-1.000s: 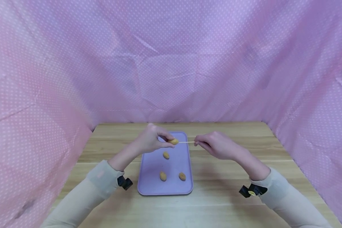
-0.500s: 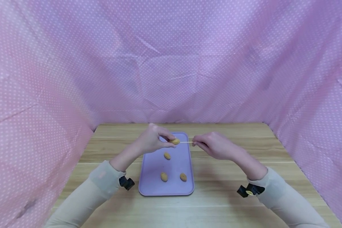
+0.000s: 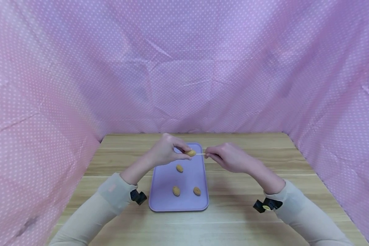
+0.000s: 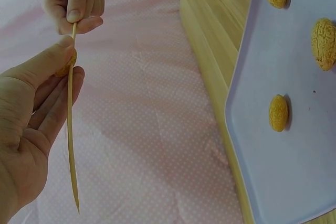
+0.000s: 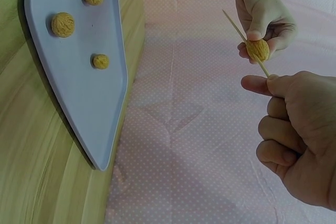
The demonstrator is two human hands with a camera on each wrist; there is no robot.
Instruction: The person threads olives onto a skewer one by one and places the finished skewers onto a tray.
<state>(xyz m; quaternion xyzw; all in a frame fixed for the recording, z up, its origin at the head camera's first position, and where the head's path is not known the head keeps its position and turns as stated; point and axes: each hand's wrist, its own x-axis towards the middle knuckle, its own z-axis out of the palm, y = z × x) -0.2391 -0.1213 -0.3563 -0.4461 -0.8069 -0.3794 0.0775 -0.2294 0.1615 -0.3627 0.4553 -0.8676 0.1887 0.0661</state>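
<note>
My left hand point(image 3: 167, 151) pinches a yellow-brown, wrinkled oval ball point(image 5: 259, 49) between thumb and fingers, above the far part of the lilac tray point(image 3: 164, 203). A thin wooden skewer point(image 4: 71, 135) appears to run through this ball, its long pointed end sticking out past the left hand. To the right, my right hand point(image 3: 230, 158) pinches the skewer's other end between thumb and index finger, its remaining fingers curled. Only a short length of skewer shows between the ball and the right fingertips. Three similar balls, among them one nearest the hands point(image 3: 179, 168), lie on the tray.
The tray rests on a wooden table point(image 3: 240, 212). Pink dotted cloth point(image 3: 184, 85) hangs around the table's back and sides. Each wrist carries a small black camera, such as the left wrist camera point(image 3: 138, 197).
My right hand has moved left toward the ball, and the stretch of skewer between the hands has become shorter. My left hand, with the ball, has shifted slightly right.
</note>
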